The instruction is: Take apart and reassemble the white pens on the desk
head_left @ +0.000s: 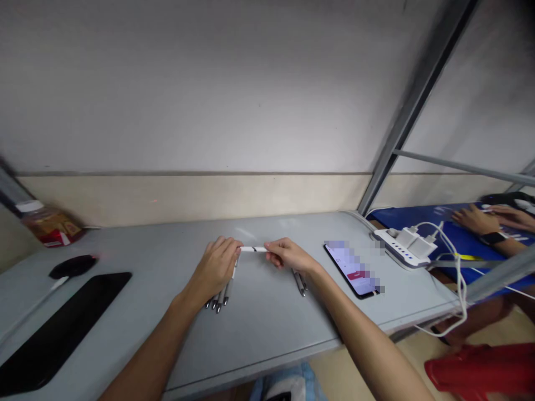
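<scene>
A white pen is stretched level between my two hands, above the grey desk. My left hand has its fingers closed round the pen's left end. With thumb and fingers pinched, my right hand grips the other end. A dark mark shows on the white barrel near the right fingertips. Beneath my left hand lie several pens with grey, metal-tipped ends, their upper parts partly covered by the hand. More grey-ended pens lie under my right wrist, mostly hidden.
A lit phone lies right of my right arm, near a white power strip with plugs and cables. Left are a long black pad, a round black charger and a jar. Another person's hands work at a blue surface, far right.
</scene>
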The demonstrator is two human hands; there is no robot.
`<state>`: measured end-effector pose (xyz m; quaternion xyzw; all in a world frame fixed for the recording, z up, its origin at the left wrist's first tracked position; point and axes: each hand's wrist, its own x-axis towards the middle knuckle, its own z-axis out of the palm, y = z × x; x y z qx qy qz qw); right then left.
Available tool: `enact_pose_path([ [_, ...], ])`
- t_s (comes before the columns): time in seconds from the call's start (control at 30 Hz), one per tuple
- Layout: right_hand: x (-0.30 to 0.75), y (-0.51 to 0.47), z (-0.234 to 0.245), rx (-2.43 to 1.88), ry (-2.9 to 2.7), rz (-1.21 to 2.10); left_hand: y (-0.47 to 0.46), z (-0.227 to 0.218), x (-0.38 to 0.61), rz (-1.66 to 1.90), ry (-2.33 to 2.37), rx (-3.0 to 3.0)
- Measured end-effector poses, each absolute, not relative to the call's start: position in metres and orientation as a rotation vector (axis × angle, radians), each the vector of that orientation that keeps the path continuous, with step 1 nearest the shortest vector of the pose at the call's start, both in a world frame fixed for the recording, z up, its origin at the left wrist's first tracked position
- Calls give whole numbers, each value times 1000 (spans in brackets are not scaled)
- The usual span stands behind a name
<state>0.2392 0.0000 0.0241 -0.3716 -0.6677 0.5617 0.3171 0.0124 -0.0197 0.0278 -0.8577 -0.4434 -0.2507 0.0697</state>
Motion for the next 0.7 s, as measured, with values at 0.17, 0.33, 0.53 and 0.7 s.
enact_pose_path([
  [0.17,236,-1,26,-1007,-1666,1493,-18,25,11,-797,-1380,-2555],
  [0.33,235,-3,27,-971,-1671,1502,-18,25,12,-803,-1393,-2515],
  [0.53,237,-10,34,-1020,-1954,992,-17,19,14,-935,-1513,-2573],
  [0.7,236,-12,35,-955,-2020,536,-16,17,15,-1037,-1681,-2668],
])
